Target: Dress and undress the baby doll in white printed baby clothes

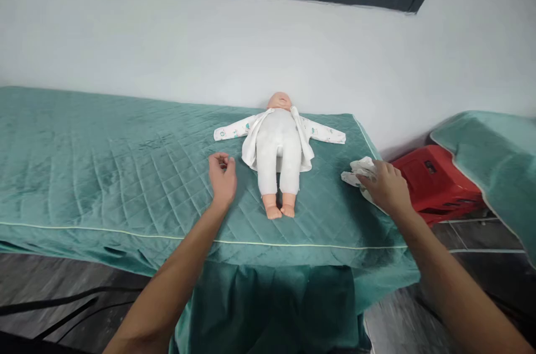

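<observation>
A baby doll (279, 147) lies on its back on the green quilted cover, feet towards me. It has white legwear, and a white printed jacket (238, 129) lies spread open under it, both sleeves stretched out sideways. My left hand (223, 175) is just left of the doll's legs, above the cover. Its fingers are loosely curled, the thumb apart, and nothing shows in them. Off to the doll's right, my right hand (388, 186) has its fingers closed on a crumpled white baby garment (362, 168) near the cover's right edge. Part of that garment is hidden under the hand.
The green quilted cover (104, 170) stretches far to the left and hangs over the front edge. A red plastic stool or crate (438, 178) stands beyond its right end, beside another green-covered surface (494, 158). A white wall (188, 47) rises directly behind.
</observation>
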{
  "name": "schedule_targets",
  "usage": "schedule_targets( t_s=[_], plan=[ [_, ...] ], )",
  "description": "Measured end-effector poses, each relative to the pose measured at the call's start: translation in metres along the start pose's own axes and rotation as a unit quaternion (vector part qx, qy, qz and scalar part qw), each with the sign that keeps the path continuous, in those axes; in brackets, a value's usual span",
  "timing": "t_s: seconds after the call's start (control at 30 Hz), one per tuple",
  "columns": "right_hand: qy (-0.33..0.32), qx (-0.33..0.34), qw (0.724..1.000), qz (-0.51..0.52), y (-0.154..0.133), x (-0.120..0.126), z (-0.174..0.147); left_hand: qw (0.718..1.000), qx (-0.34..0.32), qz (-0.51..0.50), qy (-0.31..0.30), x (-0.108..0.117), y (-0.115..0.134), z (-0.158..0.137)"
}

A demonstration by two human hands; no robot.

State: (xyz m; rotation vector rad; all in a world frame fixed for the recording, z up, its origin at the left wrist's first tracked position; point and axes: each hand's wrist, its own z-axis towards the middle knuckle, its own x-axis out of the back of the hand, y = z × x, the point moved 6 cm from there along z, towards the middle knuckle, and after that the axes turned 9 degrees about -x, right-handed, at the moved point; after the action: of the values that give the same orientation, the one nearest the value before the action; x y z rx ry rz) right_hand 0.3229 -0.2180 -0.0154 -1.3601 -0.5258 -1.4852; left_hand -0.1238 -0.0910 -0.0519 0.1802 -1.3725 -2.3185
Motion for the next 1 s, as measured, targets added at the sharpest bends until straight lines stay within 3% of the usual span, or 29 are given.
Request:
schedule_targets(
  t_s=[0.07, 0.13, 0.23, 0.33, 0.43, 0.53, 0.6, 0.7, 0.8, 0.9, 1.0],
  plan=[
    [-0.094, -0.027, 0.994, -0.040, 0.021, 0.000, 0.009, 0.999, -0.012, 0.005, -0.045, -0.006, 0.017, -0.007],
    [-0.114, -0.001, 0.993, -0.033, 0.017, 0.005, 0.008, 0.992, -0.020, -0.007, -0.121, -0.022, 0.037, -0.016],
    [-0.062, 0.115, 0.989, 0.068, -0.028, 0.024, -0.012, 0.950, -0.036, -0.054, -0.305, -0.058, 0.079, -0.037],
    [-0.050, 0.291, 0.935, 0.196, -0.095, 0.053, -0.046, 0.875, -0.102, -0.130, -0.455, -0.080, 0.134, -0.055],
    [-0.067, 0.384, 0.884, 0.260, -0.143, 0.084, -0.070, 0.845, -0.168, -0.144, -0.487, -0.072, 0.178, -0.054],
    [-0.084, 0.403, 0.865, 0.288, -0.167, 0.109, -0.075, 0.825, -0.181, -0.112, -0.524, -0.059, 0.199, -0.049],
    [-0.102, 0.388, 0.867, 0.297, -0.175, 0.117, -0.072, 0.827, -0.202, -0.096, -0.516, -0.050, 0.209, -0.043],
    [-0.147, 0.352, 0.863, 0.331, -0.186, 0.121, -0.066, 0.862, -0.237, -0.104, -0.436, -0.037, 0.223, -0.023],
    [-0.208, 0.316, 0.834, 0.401, -0.205, 0.126, -0.059, 0.894, -0.245, -0.113, -0.359, -0.024, 0.240, 0.003],
    [-0.242, 0.304, 0.801, 0.456, -0.233, 0.142, -0.053, 0.901, -0.267, -0.108, -0.325, -0.011, 0.266, 0.025],
    [-0.222, 0.307, 0.797, 0.471, -0.262, 0.167, -0.047, 0.897, -0.299, -0.093, -0.312, 0.003, 0.296, 0.042]
  ],
)
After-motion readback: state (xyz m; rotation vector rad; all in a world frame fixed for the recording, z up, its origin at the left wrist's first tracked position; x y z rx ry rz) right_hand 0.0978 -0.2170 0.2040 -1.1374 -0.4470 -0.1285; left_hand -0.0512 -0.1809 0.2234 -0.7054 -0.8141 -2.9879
